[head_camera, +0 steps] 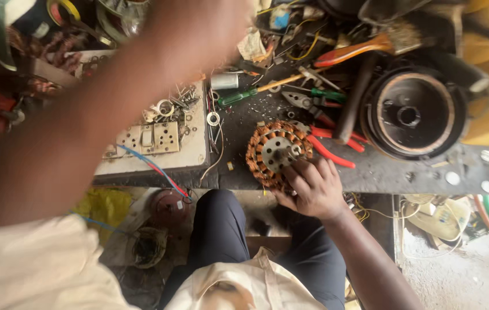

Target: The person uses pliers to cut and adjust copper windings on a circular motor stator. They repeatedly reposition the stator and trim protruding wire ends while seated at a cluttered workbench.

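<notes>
My right hand (312,186) grips a round motor stator (274,150) with copper windings and a pale metal centre plate, at the near edge of the dark workbench (393,172). My left arm stretches far across the top left, blurred and close to the camera. My left hand (201,26) reaches over the clutter at the back of the bench; whether it holds anything cannot be made out. Red-handled pliers (330,150) lie just right of the stator.
A white board with sockets and a switch (152,140) sits at left, red and blue wires trailing off it. A round black motor housing (411,115) stands at right. Screwdrivers, a brush (370,46), tape rolls and scraps crowd the back. My knees are below the bench.
</notes>
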